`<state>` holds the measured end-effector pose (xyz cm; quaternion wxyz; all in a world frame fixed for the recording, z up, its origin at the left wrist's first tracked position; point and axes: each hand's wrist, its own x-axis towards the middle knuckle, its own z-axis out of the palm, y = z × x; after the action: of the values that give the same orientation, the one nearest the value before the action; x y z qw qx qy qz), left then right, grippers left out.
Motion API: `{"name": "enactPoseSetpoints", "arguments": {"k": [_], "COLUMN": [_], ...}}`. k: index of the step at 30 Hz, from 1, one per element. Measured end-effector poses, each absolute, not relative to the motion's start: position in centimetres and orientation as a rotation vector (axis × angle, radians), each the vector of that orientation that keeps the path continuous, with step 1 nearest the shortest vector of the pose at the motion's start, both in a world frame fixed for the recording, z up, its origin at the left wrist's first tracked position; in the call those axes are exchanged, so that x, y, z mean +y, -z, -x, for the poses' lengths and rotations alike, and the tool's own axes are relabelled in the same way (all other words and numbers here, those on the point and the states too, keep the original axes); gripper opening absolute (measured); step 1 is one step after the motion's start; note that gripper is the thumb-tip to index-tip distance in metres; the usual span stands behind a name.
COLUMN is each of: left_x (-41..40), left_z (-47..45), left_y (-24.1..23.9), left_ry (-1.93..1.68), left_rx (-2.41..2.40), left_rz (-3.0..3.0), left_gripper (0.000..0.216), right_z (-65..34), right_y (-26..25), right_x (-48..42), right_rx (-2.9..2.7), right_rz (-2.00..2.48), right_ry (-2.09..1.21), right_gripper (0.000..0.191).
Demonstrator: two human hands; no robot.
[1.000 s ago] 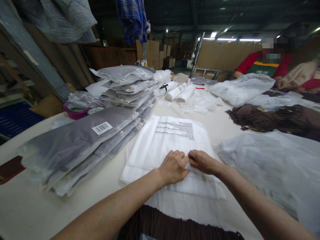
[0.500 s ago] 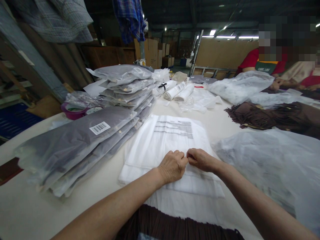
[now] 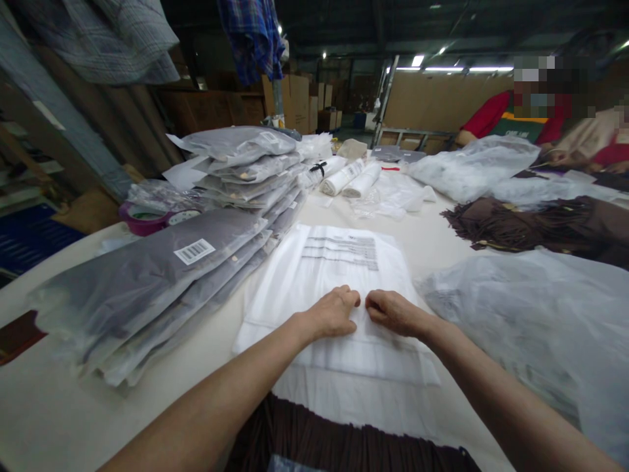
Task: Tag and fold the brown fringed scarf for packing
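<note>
In front of me lie white plastic bags in a flat stack, with dark printed lines near the far end. Above the stack's middle is my left hand, its thumb apart from its bent fingers and nothing visible between them. Close beside it on the right, my right hand has its fingers curled in a pinch; whatever they hold is hidden. Brown fringed fabric lies at the near edge, by the bags' near end.
Grey garments in clear bags are piled on the left. A purple tape roll lies behind them. More plastic bags and brown fringed pieces lie right. White rolls sit farther back. A co-worker in red is across the table.
My left hand has drawn slightly left, away from the right hand, and its thumb and fingers have parted. The right hand stays almost in place, still curled.
</note>
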<state>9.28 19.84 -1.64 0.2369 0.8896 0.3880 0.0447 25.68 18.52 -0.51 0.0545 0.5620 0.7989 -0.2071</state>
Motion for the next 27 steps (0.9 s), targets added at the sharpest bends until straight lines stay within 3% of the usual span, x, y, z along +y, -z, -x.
{"name": "enactPoseSetpoints", "arguments": {"k": [19, 27], "left_x": [21.5, 21.8], "left_z": [-9.6, -9.7], "left_y": [1.5, 1.0], "left_ry": [-0.15, -0.086], "left_rx": [1.187, 1.186], "left_rz": [-2.273, -2.244], "left_gripper": [0.019, 0.015], "right_z": [-26.9, -27.8], "right_y": [1.3, 1.6], "right_x": [17.6, 15.8], "right_rx": [2.6, 2.64], "right_rz": [-1.733, -1.72], "right_ry": [0.846, 0.934], "right_gripper": [0.01, 0.043]}}
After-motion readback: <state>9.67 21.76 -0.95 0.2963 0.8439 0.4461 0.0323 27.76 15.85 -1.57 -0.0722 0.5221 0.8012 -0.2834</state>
